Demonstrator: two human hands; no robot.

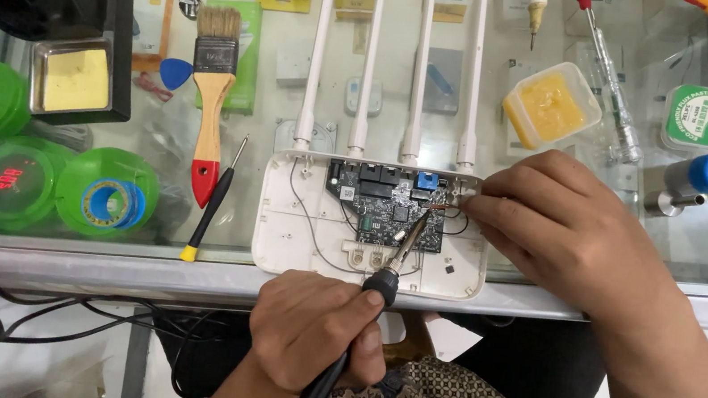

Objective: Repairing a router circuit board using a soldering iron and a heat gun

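The left hand (315, 329) was curled in a fist round a black soldering iron (381, 270), its tip angled up onto the dark circuit board (385, 205) inside the opened white router shell (280, 217). The right hand (554, 219) pinched a thin wire (436, 205) at the board's right edge. Behind the router, a square plastic tub (553, 105) held yellow paste; to its left lay a wooden-handled brush (213, 92).
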